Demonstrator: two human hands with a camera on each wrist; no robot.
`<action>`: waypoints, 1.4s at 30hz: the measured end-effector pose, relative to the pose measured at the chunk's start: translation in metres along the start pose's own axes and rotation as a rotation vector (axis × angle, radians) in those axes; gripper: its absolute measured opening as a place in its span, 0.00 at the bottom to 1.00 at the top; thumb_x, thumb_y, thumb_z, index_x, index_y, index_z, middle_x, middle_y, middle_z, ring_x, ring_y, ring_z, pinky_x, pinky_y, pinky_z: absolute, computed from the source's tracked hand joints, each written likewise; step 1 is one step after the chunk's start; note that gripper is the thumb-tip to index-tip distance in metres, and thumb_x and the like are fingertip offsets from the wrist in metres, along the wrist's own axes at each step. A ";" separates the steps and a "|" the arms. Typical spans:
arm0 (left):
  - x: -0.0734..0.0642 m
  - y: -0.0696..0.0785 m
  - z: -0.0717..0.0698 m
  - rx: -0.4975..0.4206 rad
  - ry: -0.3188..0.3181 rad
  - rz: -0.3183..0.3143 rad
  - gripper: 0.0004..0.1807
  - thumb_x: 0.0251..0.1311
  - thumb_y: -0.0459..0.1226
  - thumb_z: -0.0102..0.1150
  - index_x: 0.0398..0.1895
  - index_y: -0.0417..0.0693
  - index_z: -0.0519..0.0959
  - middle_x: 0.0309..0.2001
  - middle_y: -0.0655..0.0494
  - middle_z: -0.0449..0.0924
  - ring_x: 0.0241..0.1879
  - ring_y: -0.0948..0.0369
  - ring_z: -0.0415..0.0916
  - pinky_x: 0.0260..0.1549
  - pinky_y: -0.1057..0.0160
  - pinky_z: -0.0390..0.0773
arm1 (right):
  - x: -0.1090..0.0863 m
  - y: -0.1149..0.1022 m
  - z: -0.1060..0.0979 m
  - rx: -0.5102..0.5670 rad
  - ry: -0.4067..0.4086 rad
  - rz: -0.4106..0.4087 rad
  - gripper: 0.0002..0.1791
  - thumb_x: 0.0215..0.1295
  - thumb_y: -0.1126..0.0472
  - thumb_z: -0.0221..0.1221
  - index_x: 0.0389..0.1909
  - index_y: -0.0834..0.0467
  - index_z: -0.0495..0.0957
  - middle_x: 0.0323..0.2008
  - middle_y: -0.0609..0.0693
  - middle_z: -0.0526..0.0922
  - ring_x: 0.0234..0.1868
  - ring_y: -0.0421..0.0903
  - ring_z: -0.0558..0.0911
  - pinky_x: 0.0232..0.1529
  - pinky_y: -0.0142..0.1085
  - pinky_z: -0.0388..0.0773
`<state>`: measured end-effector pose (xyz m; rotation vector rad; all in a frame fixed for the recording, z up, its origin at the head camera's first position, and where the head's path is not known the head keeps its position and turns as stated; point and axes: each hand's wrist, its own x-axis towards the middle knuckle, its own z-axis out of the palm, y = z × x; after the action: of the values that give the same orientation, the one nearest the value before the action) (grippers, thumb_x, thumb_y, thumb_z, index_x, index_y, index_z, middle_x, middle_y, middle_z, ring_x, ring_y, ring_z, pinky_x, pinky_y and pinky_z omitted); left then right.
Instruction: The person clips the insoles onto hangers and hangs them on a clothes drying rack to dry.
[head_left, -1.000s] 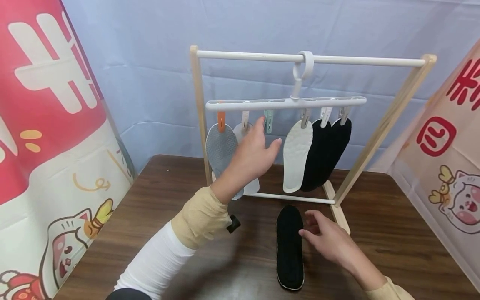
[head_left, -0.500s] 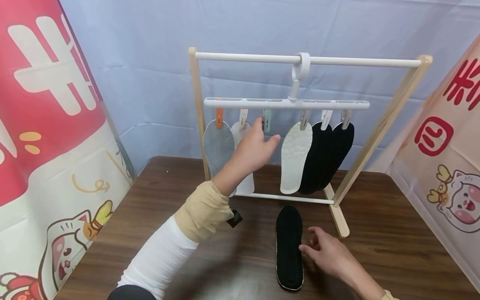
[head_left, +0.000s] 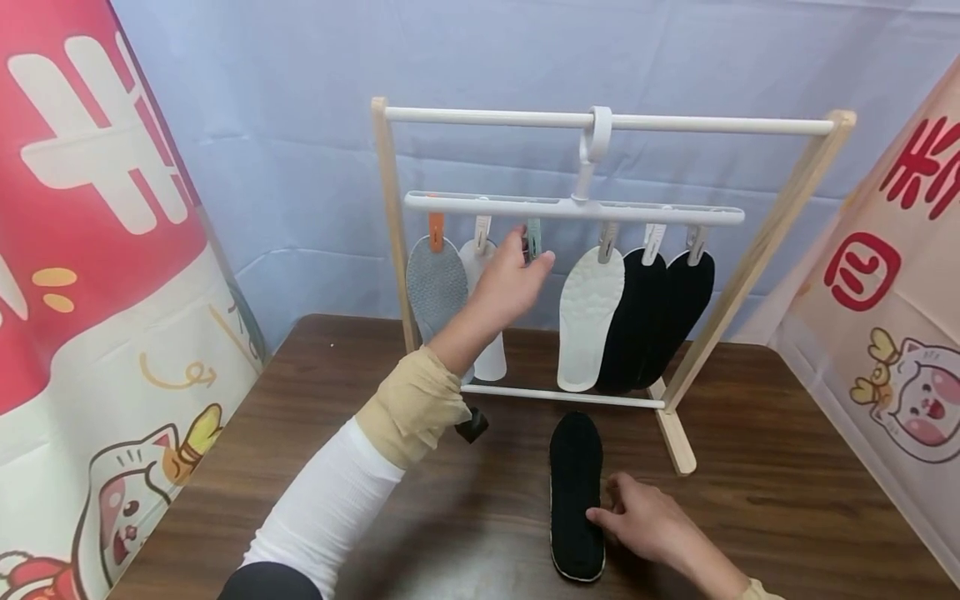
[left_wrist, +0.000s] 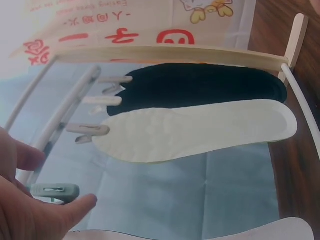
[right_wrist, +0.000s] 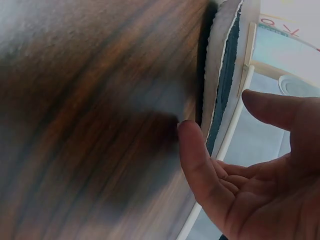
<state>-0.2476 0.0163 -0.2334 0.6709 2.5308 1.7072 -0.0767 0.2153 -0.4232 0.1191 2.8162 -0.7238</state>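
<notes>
A black insole [head_left: 576,492] with a pale edge lies lengthwise on the table. My right hand [head_left: 647,518] is at its right side, thumb over the top and fingers low by the edge. In the right wrist view, thumb and index finger stand apart on either side of the insole's edge [right_wrist: 220,75]. My left hand [head_left: 513,279] is raised to the white hanger [head_left: 495,205], its thumb and index finger on either side of a green clip [head_left: 533,240] that bears no insole. The thumb [left_wrist: 82,207] is extended past that clip in the left wrist view.
From the other clips hang a grey insole [head_left: 437,283], a pale one [head_left: 491,358], a white one [head_left: 592,321] and two black ones [head_left: 637,333]. A wooden rack [head_left: 757,258] with a white top rod [head_left: 712,125] carries the hanger. Printed cloths stand at both sides.
My left fingers have come closer around the green clip. My right hand has moved down along the insole, its thumb now over the edge. The hanger has turned slightly.
</notes>
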 end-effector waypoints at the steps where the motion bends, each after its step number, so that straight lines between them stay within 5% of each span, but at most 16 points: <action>1: 0.001 0.000 0.000 -0.011 -0.003 -0.004 0.35 0.79 0.42 0.45 0.80 0.37 0.46 0.76 0.41 0.59 0.74 0.52 0.61 0.70 0.55 0.64 | 0.001 -0.001 0.001 -0.004 -0.003 -0.001 0.27 0.62 0.46 0.69 0.51 0.63 0.77 0.29 0.44 0.78 0.30 0.41 0.75 0.33 0.39 0.72; 7: 0.009 -0.002 0.001 -0.080 -0.004 -0.013 0.33 0.81 0.42 0.40 0.80 0.39 0.47 0.69 0.40 0.68 0.67 0.52 0.69 0.65 0.54 0.70 | 0.006 -0.006 0.002 -0.014 -0.009 0.000 0.21 0.62 0.47 0.69 0.43 0.59 0.78 0.24 0.45 0.74 0.27 0.43 0.73 0.30 0.39 0.69; 14: 0.014 -0.002 0.007 -0.307 0.008 -0.096 0.33 0.81 0.43 0.40 0.82 0.43 0.44 0.70 0.42 0.68 0.62 0.52 0.77 0.58 0.62 0.77 | 0.010 -0.008 0.006 -0.024 -0.024 0.023 0.19 0.61 0.48 0.70 0.29 0.55 0.72 0.20 0.48 0.73 0.21 0.44 0.74 0.26 0.37 0.67; 18: 0.015 -0.002 0.008 -0.320 0.039 -0.093 0.32 0.82 0.43 0.39 0.81 0.41 0.46 0.70 0.42 0.67 0.60 0.52 0.78 0.56 0.64 0.78 | 0.014 -0.008 0.009 -0.034 -0.025 0.027 0.22 0.62 0.47 0.69 0.20 0.54 0.71 0.14 0.49 0.73 0.13 0.44 0.74 0.22 0.36 0.67; 23: 0.016 -0.001 0.009 -0.358 0.050 -0.080 0.30 0.82 0.42 0.38 0.79 0.39 0.50 0.70 0.42 0.67 0.60 0.52 0.79 0.55 0.65 0.78 | 0.020 -0.008 0.009 -0.130 -0.018 -0.003 0.26 0.61 0.45 0.69 0.13 0.54 0.71 0.15 0.48 0.71 0.17 0.45 0.71 0.22 0.37 0.66; 29: 0.019 -0.002 0.009 -0.438 0.056 -0.066 0.25 0.81 0.40 0.40 0.73 0.35 0.59 0.66 0.40 0.69 0.58 0.48 0.80 0.53 0.66 0.79 | 0.022 -0.011 0.007 -0.115 -0.031 0.012 0.24 0.60 0.47 0.70 0.15 0.55 0.73 0.15 0.48 0.74 0.19 0.45 0.73 0.23 0.37 0.69; 42: 0.018 -0.001 0.011 -0.403 0.105 -0.055 0.24 0.79 0.42 0.46 0.71 0.38 0.64 0.58 0.44 0.76 0.56 0.54 0.81 0.53 0.62 0.79 | 0.021 -0.013 0.006 0.107 -0.016 0.023 0.20 0.61 0.59 0.71 0.45 0.64 0.72 0.25 0.50 0.76 0.17 0.44 0.79 0.25 0.37 0.74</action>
<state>-0.2620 0.0321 -0.2350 0.4882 2.1328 2.1879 -0.0975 0.2014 -0.4273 0.1626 2.7566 -0.8663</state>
